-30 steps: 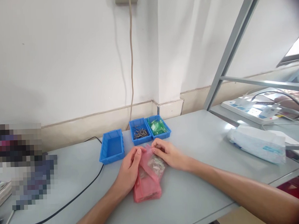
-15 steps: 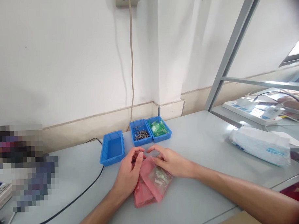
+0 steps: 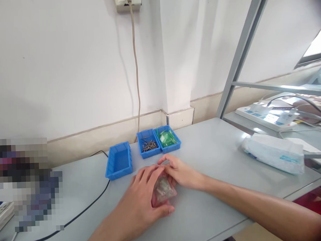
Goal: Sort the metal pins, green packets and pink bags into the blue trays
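Three bins sit in a row at the back of the tabletop (image 3: pixel 217 174): an empty blue bin (image 3: pixel 119 160) on the left, a middle blue bin (image 3: pixel 148 146) holding loose metal pins (image 3: pixel 148 146), and touching it a right blue bin (image 3: pixel 167 138) with green parts (image 3: pixel 166 138). Nearer the person, a pink plastic bag (image 3: pixel 164 190) with small pale parts inside lies flat on the tabletop. The left hand (image 3: pixel 142 202) lies on it with fingers (image 3: pixel 148 173) stretched out and spread, gripping nothing. The right hand (image 3: pixel 178 171) rests at the bag's far edge, fingers (image 3: pixel 165 161) bent; whether they pinch it cannot be told. Half a second ago the left hand was curled beside the bag; now it covers most of the pink.
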Demonstrator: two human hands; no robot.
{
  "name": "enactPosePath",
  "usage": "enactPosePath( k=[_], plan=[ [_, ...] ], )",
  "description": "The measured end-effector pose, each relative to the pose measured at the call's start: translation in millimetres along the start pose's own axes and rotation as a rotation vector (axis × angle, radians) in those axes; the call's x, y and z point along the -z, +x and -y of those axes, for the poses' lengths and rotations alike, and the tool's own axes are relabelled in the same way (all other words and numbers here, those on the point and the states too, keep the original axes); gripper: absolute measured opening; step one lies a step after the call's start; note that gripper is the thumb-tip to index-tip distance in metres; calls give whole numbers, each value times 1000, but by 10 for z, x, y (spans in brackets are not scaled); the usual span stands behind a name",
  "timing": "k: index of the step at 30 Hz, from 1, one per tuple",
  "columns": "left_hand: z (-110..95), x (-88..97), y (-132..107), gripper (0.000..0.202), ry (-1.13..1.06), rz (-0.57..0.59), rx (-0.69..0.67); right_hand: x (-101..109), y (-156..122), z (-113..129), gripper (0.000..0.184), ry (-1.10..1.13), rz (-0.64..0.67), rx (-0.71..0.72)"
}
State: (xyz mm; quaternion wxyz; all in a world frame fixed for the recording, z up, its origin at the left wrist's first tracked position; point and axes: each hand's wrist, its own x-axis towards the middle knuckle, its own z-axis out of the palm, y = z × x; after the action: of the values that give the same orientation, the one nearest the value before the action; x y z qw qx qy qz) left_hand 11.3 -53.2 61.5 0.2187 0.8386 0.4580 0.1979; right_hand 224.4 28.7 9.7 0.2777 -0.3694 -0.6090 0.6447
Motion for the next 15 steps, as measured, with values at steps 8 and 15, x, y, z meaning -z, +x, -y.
enactPosePath(
  k=[8,15],
  plan=[
    [66,140,-147,63,20,83,54,2,-94,81,22,-311,-30,28],
    [147,269,-282,69,46,75,97,-56,-96,114,34,-58,223,-37]
  ],
)
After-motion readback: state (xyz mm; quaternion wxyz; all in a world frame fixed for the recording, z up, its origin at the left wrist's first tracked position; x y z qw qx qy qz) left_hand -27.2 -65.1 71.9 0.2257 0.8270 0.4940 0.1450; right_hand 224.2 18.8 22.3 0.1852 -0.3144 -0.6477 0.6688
